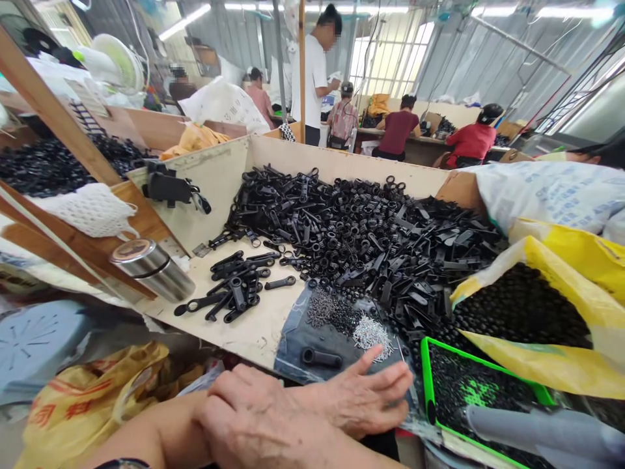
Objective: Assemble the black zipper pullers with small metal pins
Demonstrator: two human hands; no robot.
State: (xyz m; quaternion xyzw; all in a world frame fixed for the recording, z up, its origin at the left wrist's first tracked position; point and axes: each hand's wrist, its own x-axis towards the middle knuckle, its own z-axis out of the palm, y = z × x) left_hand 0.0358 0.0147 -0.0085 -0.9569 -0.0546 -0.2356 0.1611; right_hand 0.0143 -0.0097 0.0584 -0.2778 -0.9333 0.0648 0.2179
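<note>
My arms cross at the bottom of the view. My left hand (364,397) reaches right over the dark mat's front edge, its fingers apart and holding nothing. My right hand (251,413) lies over my left forearm (168,426), fingers curled round it near the wrist. A black lever-shaped part (321,357) lies on the dark mat (293,345), just beyond my left hand. Silver pins (372,335) are heaped near its fingertips, beside small dark pieces (336,312). Similar black parts (237,290) lie grouped on the pale board (219,332).
A large pile of black parts (342,228) fills the back. Right are a green-rimmed tray (426,371), a grey tool-like cylinder (527,426) and a yellow-white sack (561,260) of black pieces. A steel flask (153,270) stands left. People (312,78) are in the background.
</note>
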